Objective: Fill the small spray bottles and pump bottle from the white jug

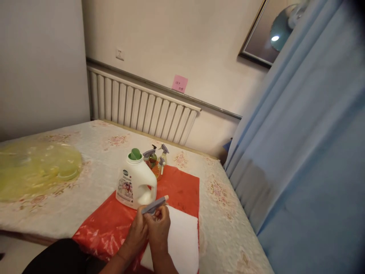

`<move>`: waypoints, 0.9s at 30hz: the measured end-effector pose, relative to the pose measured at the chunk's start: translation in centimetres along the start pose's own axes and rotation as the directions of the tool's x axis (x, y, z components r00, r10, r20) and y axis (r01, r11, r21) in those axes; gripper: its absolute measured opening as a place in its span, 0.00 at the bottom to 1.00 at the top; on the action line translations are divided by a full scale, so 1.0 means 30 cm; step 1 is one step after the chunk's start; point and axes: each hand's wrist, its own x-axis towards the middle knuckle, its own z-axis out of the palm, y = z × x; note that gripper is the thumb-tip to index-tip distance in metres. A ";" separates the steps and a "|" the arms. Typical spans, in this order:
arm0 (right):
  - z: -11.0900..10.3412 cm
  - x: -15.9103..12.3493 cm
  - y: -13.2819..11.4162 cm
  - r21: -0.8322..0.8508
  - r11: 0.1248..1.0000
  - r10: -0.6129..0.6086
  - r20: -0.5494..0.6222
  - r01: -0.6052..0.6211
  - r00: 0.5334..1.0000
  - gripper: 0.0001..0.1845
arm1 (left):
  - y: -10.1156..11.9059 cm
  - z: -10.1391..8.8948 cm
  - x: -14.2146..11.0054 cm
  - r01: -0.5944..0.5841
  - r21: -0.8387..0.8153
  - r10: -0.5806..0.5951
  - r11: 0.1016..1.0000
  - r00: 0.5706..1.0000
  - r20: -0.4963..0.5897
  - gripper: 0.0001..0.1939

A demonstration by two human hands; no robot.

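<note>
A grey trigger spray head with a pale tip is held up in front of me. My left hand is closed round its rear end. Just beside it, my right hand has its fingers pinched under the spray head; their exact grip is partly hidden. Behind my hands stands a large white detergent jug, upright, with a green spout in its open neck. Past the jug several spray bottles are grouped, partly covered by it. A folded white towel lies under and right of my right hand.
Red plastic sheeting lies beneath these things on a flowered bedspread. At left is a translucent yellow plastic item. A radiator and a wall with a pink note stand behind; a blue curtain hangs at right.
</note>
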 end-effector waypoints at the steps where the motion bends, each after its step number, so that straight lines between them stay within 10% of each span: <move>1: -0.009 0.003 -0.002 -0.019 0.999 -0.032 0.026 0.032 0.999 0.09 | -0.002 0.000 0.001 -0.008 -0.001 0.008 1.000 1.000 -0.002 0.15; 8: -0.062 0.023 -0.015 -0.027 0.989 -0.135 0.209 0.144 0.969 0.05 | -0.002 0.005 0.001 0.002 -0.019 -0.002 1.000 1.000 -0.009 0.14; 19: 0.016 -0.001 0.010 0.015 1.000 0.010 -0.030 -0.010 1.000 0.11 | -0.031 0.001 0.006 0.000 0.013 0.000 1.000 1.000 -0.010 0.17; 27: -0.066 0.035 -0.009 -0.069 0.984 -0.144 0.240 0.165 0.960 0.05 | -0.021 0.003 0.012 -0.019 0.021 0.019 1.000 1.000 -0.015 0.17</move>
